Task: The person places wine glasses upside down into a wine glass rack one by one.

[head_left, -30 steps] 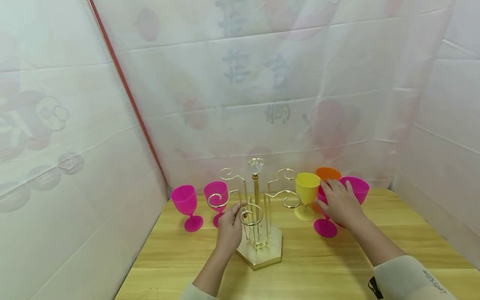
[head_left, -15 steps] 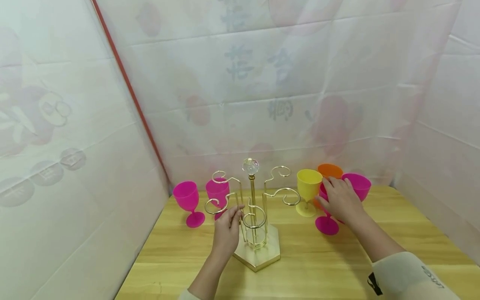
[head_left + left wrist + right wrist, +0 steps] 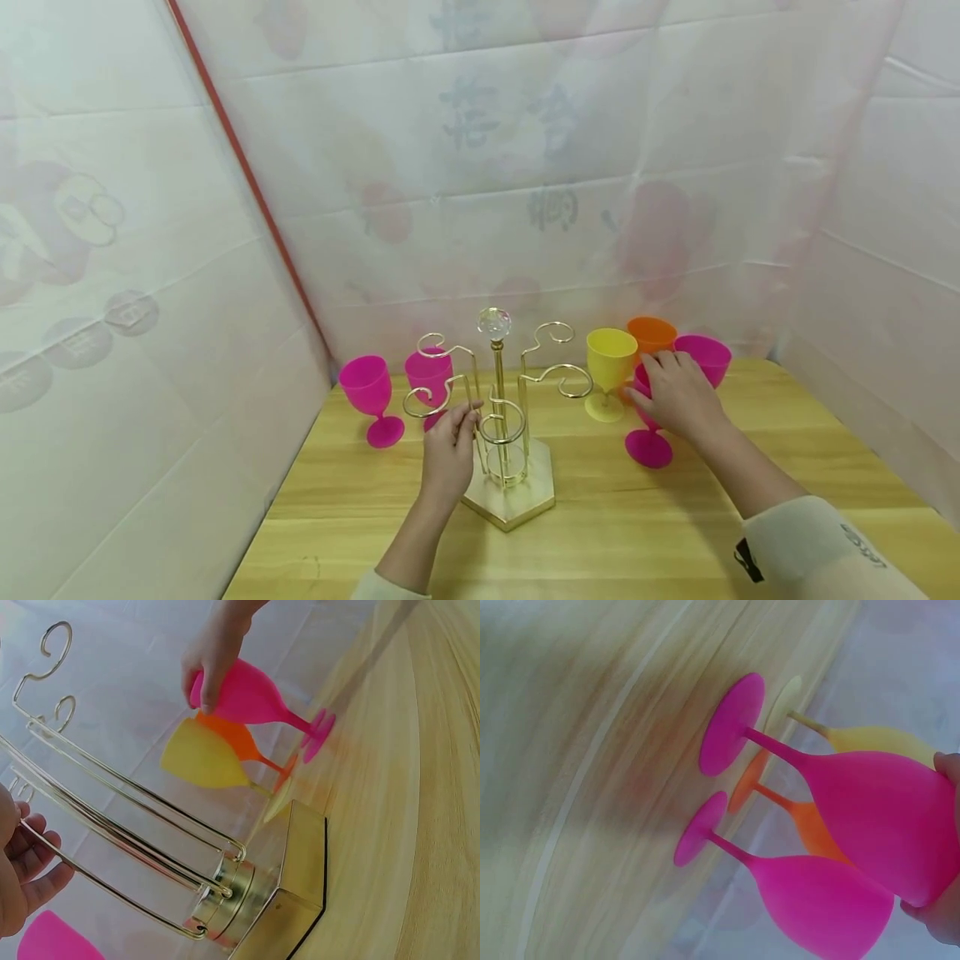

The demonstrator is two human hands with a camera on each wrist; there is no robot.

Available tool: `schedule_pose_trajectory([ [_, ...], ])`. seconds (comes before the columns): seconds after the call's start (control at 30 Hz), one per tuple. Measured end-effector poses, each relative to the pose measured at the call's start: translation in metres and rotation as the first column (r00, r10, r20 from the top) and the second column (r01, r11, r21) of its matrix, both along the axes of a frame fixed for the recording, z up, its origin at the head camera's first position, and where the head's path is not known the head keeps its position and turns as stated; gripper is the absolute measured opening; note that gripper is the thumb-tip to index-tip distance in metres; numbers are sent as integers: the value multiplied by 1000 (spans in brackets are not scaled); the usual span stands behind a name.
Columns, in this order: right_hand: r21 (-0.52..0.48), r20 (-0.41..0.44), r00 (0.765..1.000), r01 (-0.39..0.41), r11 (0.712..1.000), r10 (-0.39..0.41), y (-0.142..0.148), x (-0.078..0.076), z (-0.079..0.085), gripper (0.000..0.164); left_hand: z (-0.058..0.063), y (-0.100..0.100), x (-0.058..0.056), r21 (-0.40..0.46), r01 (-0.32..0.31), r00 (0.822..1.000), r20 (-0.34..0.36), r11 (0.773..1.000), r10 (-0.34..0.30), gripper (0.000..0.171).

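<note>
My left hand [image 3: 447, 461] pinches an upright wire of a gold goblet rack [image 3: 506, 502], which has curled arms, a crystal knob on top and a hexagonal base. In the left wrist view, thumb and fingers [image 3: 46, 889] meet around that wire. My right hand [image 3: 682, 398] holds the bowl of a pink goblet [image 3: 881, 817] from above, near its rim. This goblet is upright; whether its foot bears on the table is hard to tell. Close behind it are a yellow goblet [image 3: 611, 356], an orange goblet [image 3: 651, 332] and a second pink goblet [image 3: 708, 357].
Two more pink goblets, one at the far left [image 3: 366, 386] and one behind the rack [image 3: 430, 375], stand on the wooden table [image 3: 600, 533]. Printed white sheeting [image 3: 420, 167] encloses the back and sides. A red strip [image 3: 247, 171] runs down the left corner.
The top of the rack has shifted slightly left, along with my left hand's fingers. My right hand stays on the same pink goblet. The head view has moved a little.
</note>
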State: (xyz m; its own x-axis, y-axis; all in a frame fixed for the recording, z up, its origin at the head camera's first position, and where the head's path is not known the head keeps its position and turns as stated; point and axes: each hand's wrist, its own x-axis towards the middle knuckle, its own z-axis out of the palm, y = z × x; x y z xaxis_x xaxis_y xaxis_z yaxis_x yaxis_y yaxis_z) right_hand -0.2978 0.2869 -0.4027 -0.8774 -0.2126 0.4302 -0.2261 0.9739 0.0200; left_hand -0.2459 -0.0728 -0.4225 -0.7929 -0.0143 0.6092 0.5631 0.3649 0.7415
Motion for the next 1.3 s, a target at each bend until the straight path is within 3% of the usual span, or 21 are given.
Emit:
schedule_pose_trajectory([
  [0.27,23,-20,1000,18,1000,-18,1,0,-1,65,-2,0,-1,1,-11,1000,-5,1000,11,21],
  [0.57,-31,51,997,52,998,-50,0,2,2,69,-2,0,-2,6,-20,1000,24,1000,20,22],
  [0.7,-45,60,997,51,998,-49,-1,4,3,62,-1,0,-2,0,-23,999,29,1000,23,22],
  [0.93,-52,48,998,34,998,-32,0,5,2,57,-1,-1,-2,5,-23,999,35,1000,22,20],
  [1.17,-54,-14,1000,9,998,-10,2,6,5,54,-1,-6,1,54,30,995,99,998,-35,22],
  [1.3,-142,-19,1000,-17,990,15,4,10,10,53,1,-10,4,26,32,991,126,999,-35,23],
])
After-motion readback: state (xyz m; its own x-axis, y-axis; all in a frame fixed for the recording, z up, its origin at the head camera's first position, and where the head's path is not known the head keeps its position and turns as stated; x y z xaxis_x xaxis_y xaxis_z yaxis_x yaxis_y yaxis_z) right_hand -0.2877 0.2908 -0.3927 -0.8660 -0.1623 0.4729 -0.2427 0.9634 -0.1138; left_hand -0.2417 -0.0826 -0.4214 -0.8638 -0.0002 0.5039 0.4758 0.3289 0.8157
